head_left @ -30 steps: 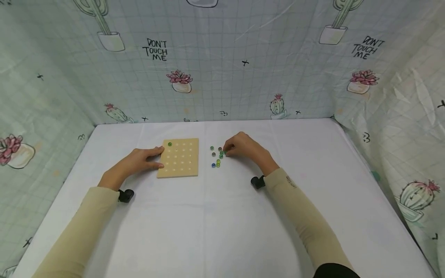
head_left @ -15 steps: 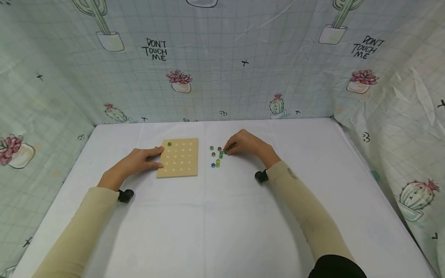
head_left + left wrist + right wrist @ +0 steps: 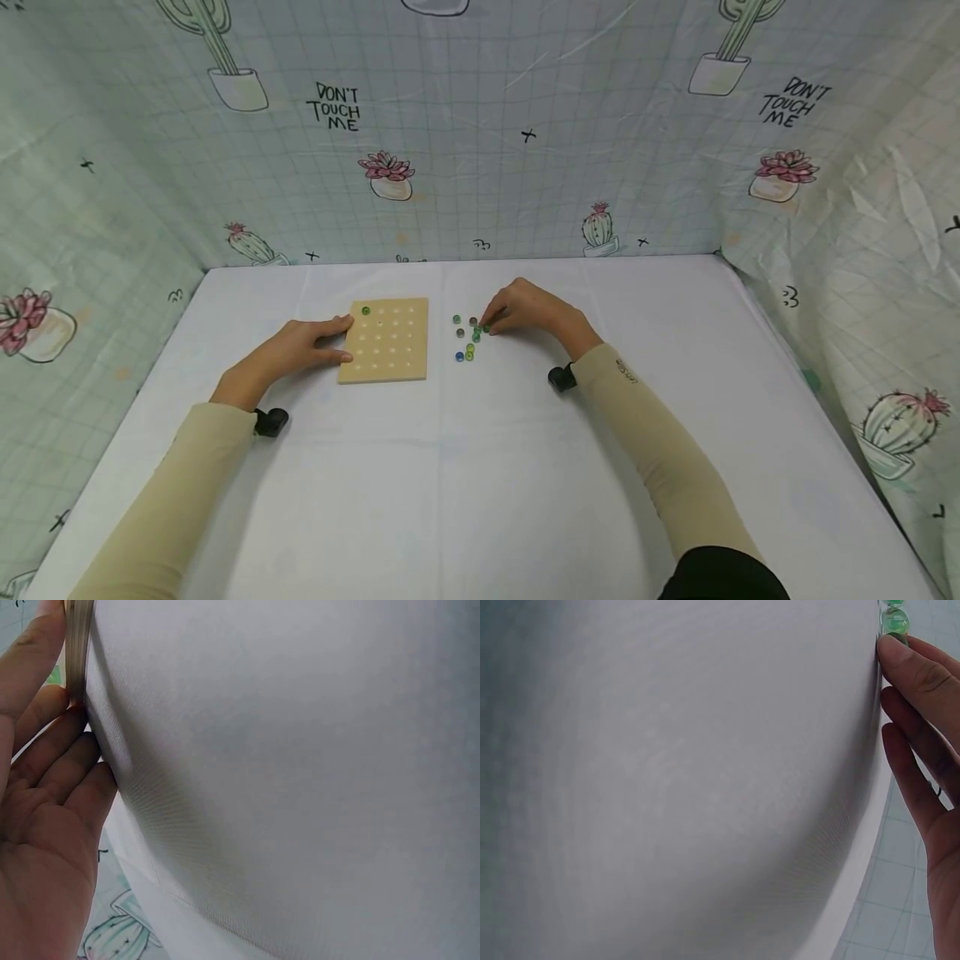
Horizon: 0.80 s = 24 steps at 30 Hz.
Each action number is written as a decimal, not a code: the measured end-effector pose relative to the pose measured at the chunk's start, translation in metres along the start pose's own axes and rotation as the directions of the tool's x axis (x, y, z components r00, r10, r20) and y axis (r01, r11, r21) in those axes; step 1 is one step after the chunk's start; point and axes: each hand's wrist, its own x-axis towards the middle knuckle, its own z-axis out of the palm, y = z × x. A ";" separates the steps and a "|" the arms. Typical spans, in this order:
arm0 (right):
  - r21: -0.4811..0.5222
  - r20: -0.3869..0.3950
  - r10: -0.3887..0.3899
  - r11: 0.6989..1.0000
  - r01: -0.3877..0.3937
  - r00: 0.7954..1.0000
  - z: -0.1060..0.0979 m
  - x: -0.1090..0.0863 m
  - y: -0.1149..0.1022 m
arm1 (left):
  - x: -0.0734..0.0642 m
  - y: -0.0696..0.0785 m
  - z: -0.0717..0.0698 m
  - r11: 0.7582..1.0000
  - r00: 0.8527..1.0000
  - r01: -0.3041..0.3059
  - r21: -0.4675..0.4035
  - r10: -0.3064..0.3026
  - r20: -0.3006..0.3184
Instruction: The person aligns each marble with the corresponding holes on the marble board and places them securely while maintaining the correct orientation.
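Note:
In the head view a tan square board (image 3: 389, 342) with rows of shallow holes lies on the white table. One green marble (image 3: 366, 311) sits in its far-left hole. My left hand (image 3: 294, 350) rests against the board's left side, index finger and thumb touching the edge, fingers loosely extended. To the right of the board, my right hand (image 3: 531, 307) pinches a green marble (image 3: 898, 637) between thumb and index finger, low at the tabletop. The fingers partly hide that marble. Beside it in the right wrist view is a clear-green marble (image 3: 895, 620).
Several loose marbles lie between the board and the right hand, among them a blue marble (image 3: 460, 357), a yellow-green marble (image 3: 469, 356) and a dark marble (image 3: 461, 333). A cactus-print cloth (image 3: 465, 167) hangs behind the white tabletop (image 3: 420, 483).
The right hand shifted slightly away and its wrist moved a little right, then it stayed nearly still at the same green marble. The left hand and board have not visibly moved.

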 end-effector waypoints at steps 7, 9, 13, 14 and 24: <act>-0.021 0.001 0.008 1.000 -0.008 1.000 0.000 0.000 0.000 | 0.000 0.000 0.000 1.000 1.000 0.000 -0.007 0.000 0.007; -0.030 -0.007 0.013 0.999 -0.013 1.000 -0.001 -0.001 -0.001 | 0.001 0.000 0.000 1.000 1.000 -0.009 -0.004 0.009 0.010; -0.029 -0.029 0.026 0.999 -0.027 0.999 -0.005 -0.003 -0.006 | 0.002 0.001 -0.003 0.999 0.999 -0.037 0.019 0.037 0.005; -0.026 -0.035 0.026 0.999 -0.027 0.999 -0.006 -0.004 -0.008 | 0.002 0.002 -0.003 0.999 0.999 -0.044 0.025 0.043 0.004; -0.025 -0.105 -0.037 0.999 0.034 0.994 -0.017 -0.005 -0.018 | 0.001 0.005 -0.005 0.999 0.999 -0.034 0.040 0.033 0.012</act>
